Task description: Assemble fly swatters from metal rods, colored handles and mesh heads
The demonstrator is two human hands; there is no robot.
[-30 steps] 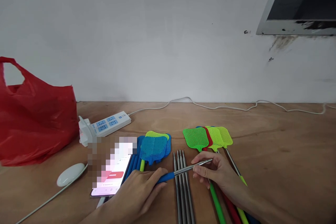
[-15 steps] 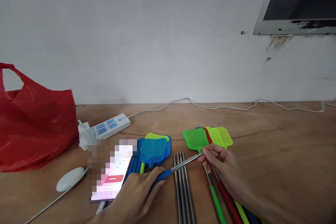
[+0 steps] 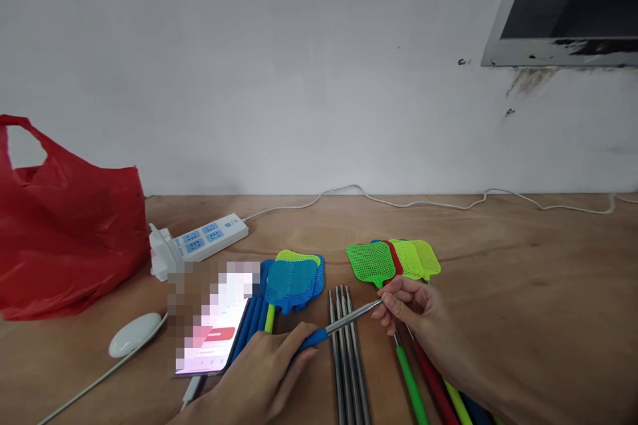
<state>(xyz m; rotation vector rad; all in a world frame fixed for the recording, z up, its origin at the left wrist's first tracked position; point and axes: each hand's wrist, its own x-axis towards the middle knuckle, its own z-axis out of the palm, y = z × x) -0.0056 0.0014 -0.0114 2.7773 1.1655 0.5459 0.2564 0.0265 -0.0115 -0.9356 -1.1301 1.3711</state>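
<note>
My left hand (image 3: pixel 266 365) is closed around the blue grip of a telescopic metal rod (image 3: pixel 353 317). My right hand (image 3: pixel 411 305) pinches the rod's thin far end between thumb and fingertips. The rod slants up to the right, across the tops of several loose metal rods (image 3: pixel 349 358) lying side by side on the table. Just beyond my right fingers are fly swatter heads in green (image 3: pixel 371 262), red and yellow; their coloured handles run beneath my right wrist. Left of the rods, separate blue swatter heads (image 3: pixel 293 282) lie stacked with a yellow-green one.
A lit phone (image 3: pixel 219 339), partly pixelated, lies over blue handles (image 3: pixel 254 315) at the left. Behind it are a white power strip (image 3: pixel 214 239) and a red plastic bag (image 3: pixel 74 239). A white oval device (image 3: pixel 134 335) with a cable sits front left. A thin cord runs along the wall.
My right hand and the rod's pinched end have dropped slightly, so the rod slants less steeply. My left hand keeps its hold on the blue grip.
</note>
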